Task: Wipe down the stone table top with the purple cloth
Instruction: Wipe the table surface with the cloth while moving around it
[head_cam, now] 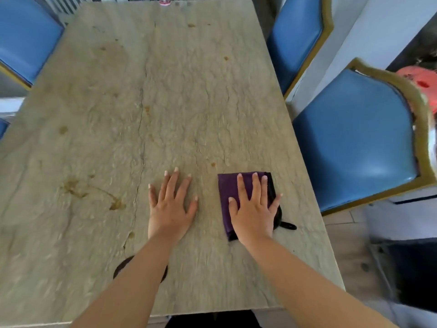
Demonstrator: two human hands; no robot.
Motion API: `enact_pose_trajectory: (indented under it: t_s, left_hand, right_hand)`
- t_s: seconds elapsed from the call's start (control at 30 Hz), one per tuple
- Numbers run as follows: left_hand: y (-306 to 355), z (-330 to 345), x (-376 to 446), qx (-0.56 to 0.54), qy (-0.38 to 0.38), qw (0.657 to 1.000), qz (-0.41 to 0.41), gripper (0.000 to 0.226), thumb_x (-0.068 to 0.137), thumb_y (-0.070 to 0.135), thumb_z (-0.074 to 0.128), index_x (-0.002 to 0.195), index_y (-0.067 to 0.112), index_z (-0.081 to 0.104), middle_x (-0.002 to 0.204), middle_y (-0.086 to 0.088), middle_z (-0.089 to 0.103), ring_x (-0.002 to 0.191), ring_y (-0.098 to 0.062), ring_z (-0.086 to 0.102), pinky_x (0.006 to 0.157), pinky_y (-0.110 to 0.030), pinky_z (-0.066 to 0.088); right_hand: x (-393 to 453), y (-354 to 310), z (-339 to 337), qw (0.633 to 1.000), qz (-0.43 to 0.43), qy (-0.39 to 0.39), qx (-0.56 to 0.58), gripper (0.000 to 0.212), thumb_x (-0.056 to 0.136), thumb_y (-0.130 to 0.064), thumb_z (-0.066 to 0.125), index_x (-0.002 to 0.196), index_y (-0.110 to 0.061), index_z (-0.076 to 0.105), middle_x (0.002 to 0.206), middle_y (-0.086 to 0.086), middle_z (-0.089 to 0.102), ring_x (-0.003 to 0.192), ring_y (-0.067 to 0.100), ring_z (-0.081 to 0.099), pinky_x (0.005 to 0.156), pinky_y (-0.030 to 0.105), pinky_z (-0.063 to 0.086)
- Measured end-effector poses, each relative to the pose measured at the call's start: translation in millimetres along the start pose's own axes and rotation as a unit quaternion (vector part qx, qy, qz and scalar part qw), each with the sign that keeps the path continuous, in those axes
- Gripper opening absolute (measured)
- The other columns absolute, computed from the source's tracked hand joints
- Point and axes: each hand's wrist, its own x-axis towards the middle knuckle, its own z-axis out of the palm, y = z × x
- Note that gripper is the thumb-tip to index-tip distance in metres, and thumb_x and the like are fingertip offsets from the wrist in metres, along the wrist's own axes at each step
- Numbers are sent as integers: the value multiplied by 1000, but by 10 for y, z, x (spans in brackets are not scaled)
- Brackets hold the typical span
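The right hand (253, 209) presses flat, fingers spread, on the folded purple cloth (228, 192) near the tabletop's (189, 91) right edge; the left hand (171, 207) lies open and empty beside it. Brown stains (94, 192) toward the left edge and far end suggest most wiping remains.

Seen from a single head-worn wide-angle camera, high above the near edge of the counter (179, 95), tilted steeply forward and down along its length, close over both forearms (no second view to overlap).
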Motion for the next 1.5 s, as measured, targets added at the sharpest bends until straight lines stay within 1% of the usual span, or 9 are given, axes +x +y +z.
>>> enact_pose_trajectory:
  t_s: [0.27,0.4,0.53,0.67,0.77,0.93,1.1,1.3,1.5]
  left_hand:
    - [-4,9,24,3,-11,1000,-12,62,95,56,7,153,33,1,162,7,-10,146,-10,-21,119,-50,-8]
    - [-21,-6,-3,-67,29,997,-15,63,96,47,3,154,22,2,163,4,-1,148,-6,-11,121,-45,-4]
    - [-56,6,-4,-119,50,991,-20,64,97,48,1,154,18,5,162,1,10,148,-7,-3,122,-44,1]
    - [-40,7,-1,-94,34,995,-12,65,96,47,5,155,19,5,162,3,7,148,-8,-9,121,-45,-5]
    - [-47,14,-3,-88,38,995,-5,65,97,49,5,155,19,5,162,2,8,149,-10,-8,121,-46,-4]
    - [-70,14,-4,-146,68,987,-4,67,96,48,-2,154,16,12,160,-2,20,149,-12,5,121,-48,4]
    - [-93,39,14,-163,83,983,-10,63,96,40,10,152,13,21,155,-5,30,148,-16,14,121,-47,6]
    - [-87,52,6,-177,98,979,2,64,94,41,18,151,14,24,151,-5,32,148,-16,13,121,-49,4]
    - [-244,-4,9,-377,108,920,13,59,86,35,30,141,14,41,138,2,48,134,-21,41,117,-52,18]
  right_hand:
    - [1092,-297,-80,999,19,-22,-38,80,86,-74,8,151,-30,-9,159,11,-16,144,35,-20,113,60,-11]
    - [834,-692,12,973,-223,-29,-42,69,91,-64,20,151,-36,2,161,7,-9,146,29,-15,117,50,-9]
    - [494,-252,44,919,-393,-24,-9,60,90,-47,34,148,-44,19,161,-5,10,149,17,1,119,45,6]
    - [1035,123,-59,975,-217,31,-44,60,89,-53,33,148,-42,22,160,0,16,148,25,9,113,57,19]
    - [1397,-246,-99,997,-61,3,-44,63,94,-60,20,151,-37,6,161,6,-3,147,33,-9,115,59,0]
    - [783,-801,51,968,-241,-33,-62,64,94,-61,11,151,-36,-5,161,4,-13,145,29,-20,117,54,-7]
    - [451,-32,-23,891,-445,-44,-83,60,93,-67,19,148,-47,8,161,-7,2,148,19,-6,118,46,0]
    - [1038,-129,-27,996,-70,-1,-51,65,92,-65,11,150,-38,-1,161,3,-9,147,28,-13,117,54,-3]
    - [-125,-824,234,977,-205,-25,-45,65,95,-59,15,151,-33,-4,160,6,-14,145,28,-22,116,55,-7]
